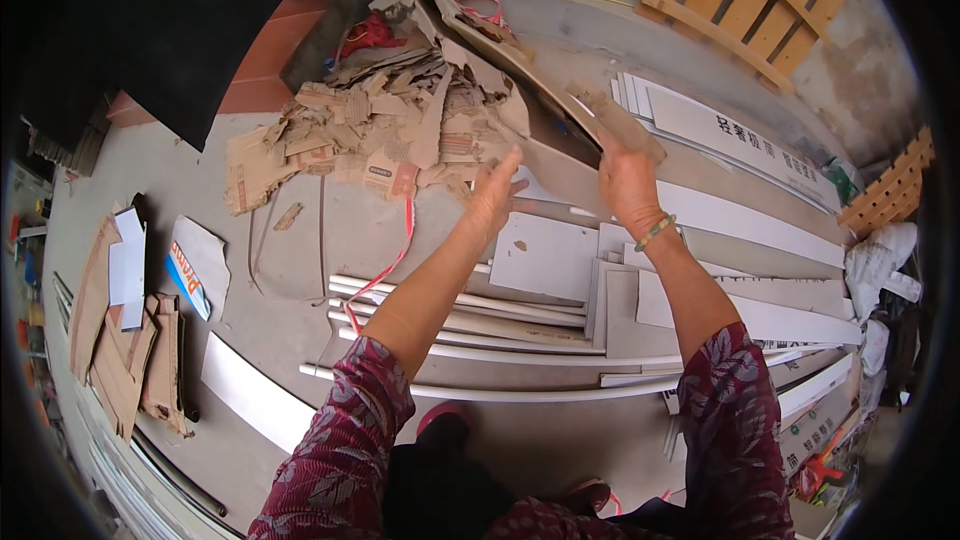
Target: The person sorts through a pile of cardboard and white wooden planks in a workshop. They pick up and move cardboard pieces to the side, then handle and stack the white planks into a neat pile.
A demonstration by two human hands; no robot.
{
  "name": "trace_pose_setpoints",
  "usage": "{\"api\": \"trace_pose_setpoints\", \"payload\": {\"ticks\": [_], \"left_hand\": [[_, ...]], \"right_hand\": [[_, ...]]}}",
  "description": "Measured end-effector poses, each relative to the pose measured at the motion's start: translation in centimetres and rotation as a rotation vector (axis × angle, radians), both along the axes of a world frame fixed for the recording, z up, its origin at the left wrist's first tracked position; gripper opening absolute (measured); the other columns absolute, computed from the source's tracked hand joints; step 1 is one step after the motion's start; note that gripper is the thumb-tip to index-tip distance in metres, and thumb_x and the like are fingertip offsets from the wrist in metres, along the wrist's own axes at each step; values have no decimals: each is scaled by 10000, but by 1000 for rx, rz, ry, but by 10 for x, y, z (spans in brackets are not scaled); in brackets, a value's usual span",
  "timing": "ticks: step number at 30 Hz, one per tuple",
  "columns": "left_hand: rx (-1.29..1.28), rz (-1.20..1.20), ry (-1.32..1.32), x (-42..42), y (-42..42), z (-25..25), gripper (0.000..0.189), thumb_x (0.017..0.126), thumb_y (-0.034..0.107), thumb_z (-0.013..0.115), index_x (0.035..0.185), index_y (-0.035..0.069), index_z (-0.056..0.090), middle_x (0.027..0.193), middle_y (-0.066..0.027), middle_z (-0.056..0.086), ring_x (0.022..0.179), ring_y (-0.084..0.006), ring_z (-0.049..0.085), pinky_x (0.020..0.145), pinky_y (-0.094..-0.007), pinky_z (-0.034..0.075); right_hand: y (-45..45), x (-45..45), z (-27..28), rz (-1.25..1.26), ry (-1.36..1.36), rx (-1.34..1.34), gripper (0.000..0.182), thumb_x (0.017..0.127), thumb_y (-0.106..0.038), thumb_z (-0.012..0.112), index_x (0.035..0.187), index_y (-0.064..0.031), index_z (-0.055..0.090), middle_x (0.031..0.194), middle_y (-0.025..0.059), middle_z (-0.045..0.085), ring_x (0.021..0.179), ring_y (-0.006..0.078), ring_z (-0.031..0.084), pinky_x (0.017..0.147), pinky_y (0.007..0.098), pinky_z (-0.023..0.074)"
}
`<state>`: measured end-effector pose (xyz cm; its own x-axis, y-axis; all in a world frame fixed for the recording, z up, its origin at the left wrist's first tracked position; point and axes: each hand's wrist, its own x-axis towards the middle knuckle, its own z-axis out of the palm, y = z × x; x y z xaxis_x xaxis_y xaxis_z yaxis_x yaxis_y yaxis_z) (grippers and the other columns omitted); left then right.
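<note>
My right hand (628, 184), with a beaded bracelet at the wrist, grips the near end of a long folded cardboard piece (525, 75). The cardboard stretches away to the upper left, one torn flap hanging over the scrap pile. My left hand (496, 191) is raised beside the cardboard's lower edge, fingers apart, with nothing seen in it. Just beyond and left of it lies a heap of torn cardboard scraps (360, 112). A red-and-white plastic strap (409, 229) runs from the heap towards my left forearm.
White pipes (465, 307) and white panels (544, 259) lie on the floor before me. More boards (735, 135) bearing writing are at the right. Flattened cardboard (124, 367) lies at the left, near a white sheet (255, 390). A wooden pallet (750, 0) leans at the upper right.
</note>
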<state>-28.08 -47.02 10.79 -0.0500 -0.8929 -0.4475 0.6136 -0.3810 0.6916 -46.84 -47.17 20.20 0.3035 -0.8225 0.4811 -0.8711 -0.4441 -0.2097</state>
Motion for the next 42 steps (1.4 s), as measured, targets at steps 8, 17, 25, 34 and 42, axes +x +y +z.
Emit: {"api": "trace_pose_setpoints", "payload": {"ticks": [8, 17, 25, 34, 42], "left_hand": [[-91, -119, 217, -6, -31, 42, 421, 841, 107, 453, 1205, -91, 379, 1249, -255, 426, 1118, -430, 474, 860, -585, 466], [-93, -21, 345, -9, -28, 59, 340, 815, -29, 372, 1139, -132, 389, 1182, -268, 464, 1099, -432, 489, 903, -601, 454], [-141, -27, 360, 6, -21, -5, 375, 810, -38, 425, 1181, -92, 421, 1180, -208, 506, 1116, -326, 507, 957, -446, 446], [-181, -65, 491, 30, 16, -46, 366, 852, 55, 550, 1196, -44, 471, 1167, -154, 553, 1076, -253, 544, 899, -380, 490], [-259, -81, 441, 46, 13, -44, 403, 856, 159, 610, 1203, -5, 489, 1182, -117, 561, 1066, -226, 554, 880, -350, 497]], "right_hand": [[17, 30, 30, 72, 42, -65, 226, 741, -16, 531, 958, 2, 590, 688, 206, 604, 659, 384, 602, 609, 445, 498], [-7, 25, 65, 47, 88, 10, 159, 754, -18, 522, 904, -15, 578, 647, 217, 581, 641, 397, 585, 597, 478, 473], [61, 46, 21, 102, 337, -192, 281, 729, -71, 548, 998, 3, 576, 1120, 176, 572, 1094, 317, 523, 856, 435, 426], [121, 56, -30, 179, 257, -18, 393, 782, -88, 522, 1167, -11, 511, 1318, 177, 440, 1258, 367, 367, 999, 605, 252], [162, 53, -34, 216, 175, 125, 319, 799, -89, 514, 1109, -30, 558, 1337, 206, 412, 1288, 372, 324, 1019, 611, 211]]}}
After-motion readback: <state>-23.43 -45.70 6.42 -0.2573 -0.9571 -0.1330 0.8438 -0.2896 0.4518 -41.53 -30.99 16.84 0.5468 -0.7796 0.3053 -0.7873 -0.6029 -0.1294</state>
